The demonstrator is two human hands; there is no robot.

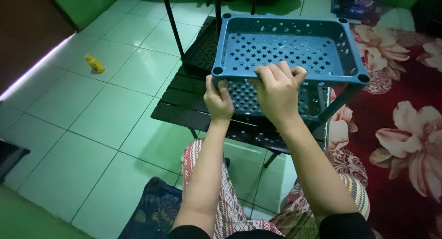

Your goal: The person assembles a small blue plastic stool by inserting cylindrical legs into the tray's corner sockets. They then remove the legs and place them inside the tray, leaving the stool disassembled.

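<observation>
Head view looks down on two bare hands at the near edge of a blue plastic tray (294,41), a rectangular shelf with star-shaped holes punched through its floor and walls and a round socket at each corner. The right hand (277,92) is closed over the near rim, fingers curled into the tray and thumb below. The left hand (218,100) grips the same edge lower down near the left corner socket, fingers wrapped behind the perforated wall. A second blue tray level (317,105) sits just beneath, joined by a dark post. Both rest above a dark slatted table (184,108) on glossy green floor tiles (92,128). A small yellow bottle (94,64) lies well apart. A red floral fabric (405,128) spreads to the right.
</observation>
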